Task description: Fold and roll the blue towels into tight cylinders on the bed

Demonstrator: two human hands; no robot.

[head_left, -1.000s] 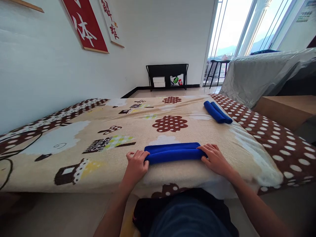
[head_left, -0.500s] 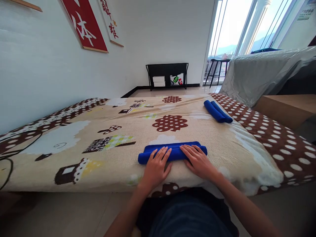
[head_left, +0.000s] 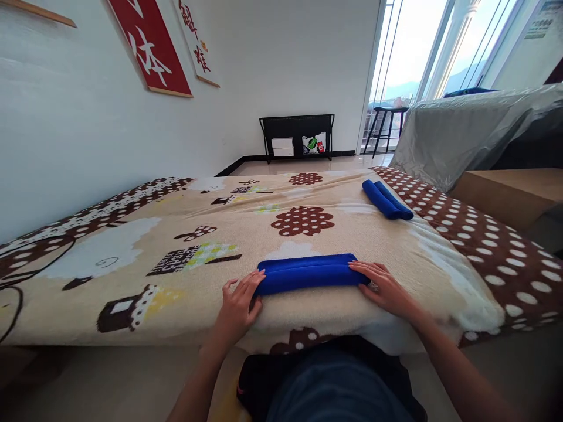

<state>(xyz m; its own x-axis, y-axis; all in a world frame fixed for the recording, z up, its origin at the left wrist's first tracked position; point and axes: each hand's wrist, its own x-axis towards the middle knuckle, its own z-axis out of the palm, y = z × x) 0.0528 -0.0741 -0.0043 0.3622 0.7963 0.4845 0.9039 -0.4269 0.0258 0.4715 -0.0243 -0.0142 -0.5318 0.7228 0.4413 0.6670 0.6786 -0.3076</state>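
Note:
A blue towel (head_left: 308, 274), rolled into two side-by-side rolls, lies lengthwise across the patterned blanket (head_left: 211, 316) near the bed's front edge. My left hand (head_left: 240, 302) is at its left end, fingertips over the top and thumb low on the near side. At the opposite end, my right hand (head_left: 385, 290) holds the towel the same way, fingers above and thumb below. Farther off to the right rests a second rolled blue towel (head_left: 386, 200), untouched by either hand.
A dark cable (head_left: 21, 299) loops over the blanket at far left. Beyond the bed stands a low black rack (head_left: 297, 124) by the wall. On the right are a plastic-covered piece of furniture (head_left: 453, 126) and a cardboard box (head_left: 501, 190).
My hands have moved apart, from the top of the near towel out to its two ends. Its near roll now sits closer against the far one. The second towel has stayed put.

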